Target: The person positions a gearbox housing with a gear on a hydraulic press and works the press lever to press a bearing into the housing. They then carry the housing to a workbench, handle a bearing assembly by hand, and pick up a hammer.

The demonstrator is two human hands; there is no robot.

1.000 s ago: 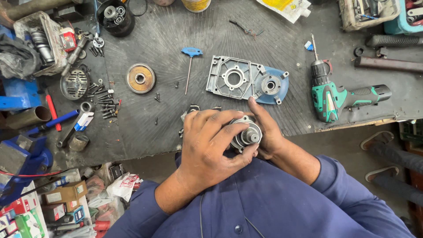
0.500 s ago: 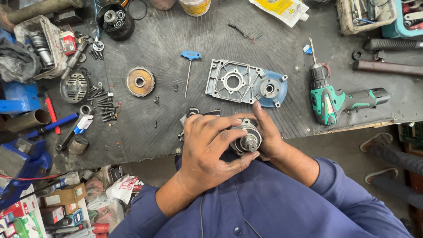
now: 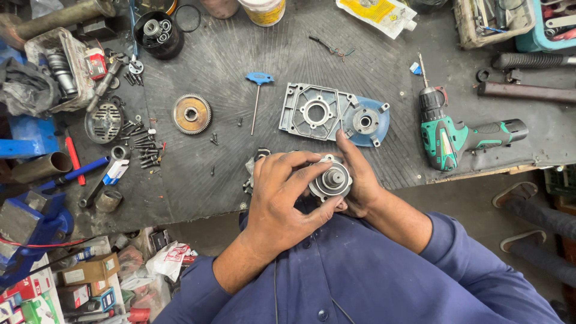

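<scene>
Head view looks straight down on a dark ribbed rubber-covered worktop [image 3: 300, 66] whose near edge runs just beyond the person's chest. Both hands meet at that edge, over the gap between worktop and blue shirt. The left hand [image 3: 282, 201] wraps its fingers over the top and near side of a round grey metal motor part with a short central shaft [image 3: 332, 180], its grip clamped on the part; the right hand [image 3: 359, 180] cups the part from the far side, its grip also closed on it, index finger stretched up toward a grey cast-metal gear housing cover with a blue plate under it [image 3: 333, 113], which lies just beyond. Right of that cover, well apart from the hands, a green and black cordless drill [image 3: 459, 135] lies with its handle near the worktop's right front edge. Left of the cover rest a blue-handled T-shaped hex key [image 3: 258, 90] and a brown toothed gear wheel [image 3: 192, 114], with bare mat between them and the hands. Loose dark bolts and screws [image 3: 141, 141] crowd the left side.
</scene>
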